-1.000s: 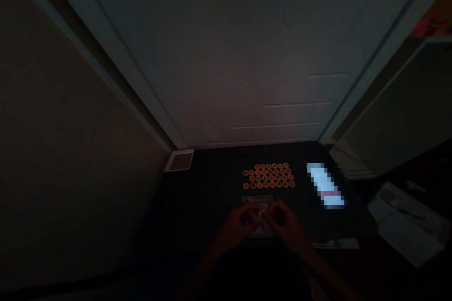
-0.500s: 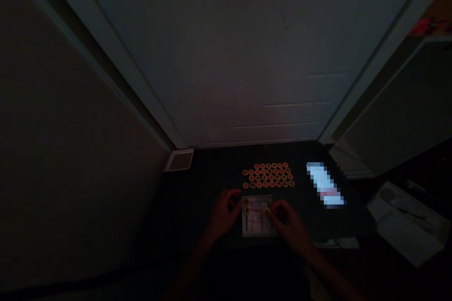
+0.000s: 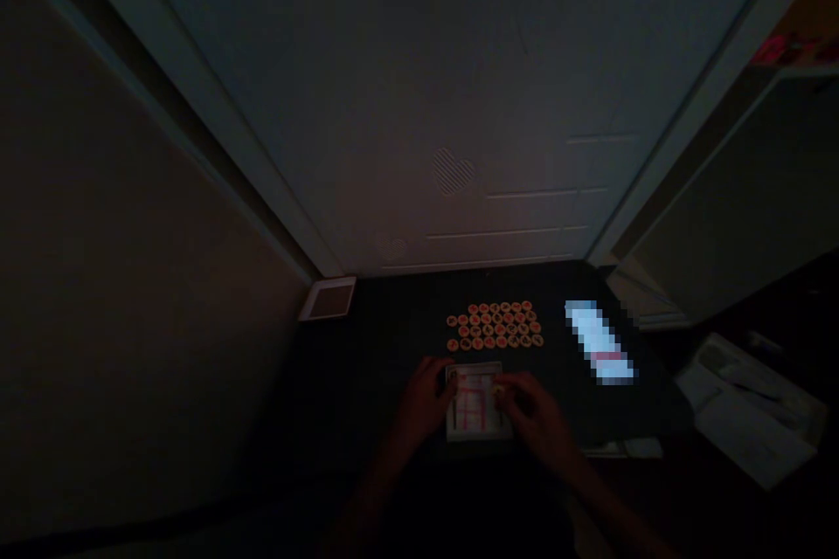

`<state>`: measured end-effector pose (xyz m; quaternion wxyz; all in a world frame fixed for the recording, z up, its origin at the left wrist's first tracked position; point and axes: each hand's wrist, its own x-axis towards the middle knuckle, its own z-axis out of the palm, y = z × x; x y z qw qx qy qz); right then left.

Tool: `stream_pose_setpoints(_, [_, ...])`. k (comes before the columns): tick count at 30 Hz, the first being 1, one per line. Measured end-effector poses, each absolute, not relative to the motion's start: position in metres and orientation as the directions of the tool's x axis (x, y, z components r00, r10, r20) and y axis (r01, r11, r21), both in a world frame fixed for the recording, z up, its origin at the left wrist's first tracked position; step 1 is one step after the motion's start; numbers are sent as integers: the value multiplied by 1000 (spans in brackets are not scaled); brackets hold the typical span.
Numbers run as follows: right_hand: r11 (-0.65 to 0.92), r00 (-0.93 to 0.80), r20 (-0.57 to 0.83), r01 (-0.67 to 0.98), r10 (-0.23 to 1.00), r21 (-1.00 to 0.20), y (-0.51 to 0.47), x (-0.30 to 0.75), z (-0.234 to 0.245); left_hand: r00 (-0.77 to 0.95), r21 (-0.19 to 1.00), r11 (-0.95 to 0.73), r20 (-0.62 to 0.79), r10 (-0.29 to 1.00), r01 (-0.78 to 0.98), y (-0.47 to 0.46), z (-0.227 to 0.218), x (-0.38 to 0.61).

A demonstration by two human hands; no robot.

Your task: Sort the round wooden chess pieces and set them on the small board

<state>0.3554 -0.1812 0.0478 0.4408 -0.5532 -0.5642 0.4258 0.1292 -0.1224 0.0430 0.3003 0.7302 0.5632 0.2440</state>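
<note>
A shallow white box (image 3: 478, 435) lies on the dark tabletop in front of me, with a pale sheet marked with pinkish lines inside. My left hand (image 3: 425, 395) is at its left side, fingers curled over the upper left corner, closed on a round Chinese chess piece there. On the right side of the box, my right hand (image 3: 534, 412) pinches a pale round Chinese chess piece (image 3: 498, 390) just inside the wall. Beyond the box, several rows of Chinese chess pieces (image 3: 487, 330) with red or dark marks lie flat. Dim light hides finger details.
A blurred bright rectangle (image 3: 599, 342) lies on the tabletop (image 3: 367, 341) to the right. A pale tray-like lid (image 3: 329, 298) rests at the far left corner. Behind stands a white panel (image 3: 452, 105) with heart patterns. An open white box (image 3: 753, 410) sits lower right.
My left hand has moved right and its fingers now cover the pieces in the box's upper left corner. My right hand stays at the box's right side with its piece.
</note>
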Motion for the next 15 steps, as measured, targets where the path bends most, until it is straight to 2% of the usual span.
stream_pose_setpoints(4, [60,-15,58,263,998,-963,-181,355,50,237,721,-180,22,971,669,-122,41,128])
stream_pose_setpoints(15, [29,3,31,284,1000,-958,-177,350,48,246,721,-190,28,969,666,-128,44,130])
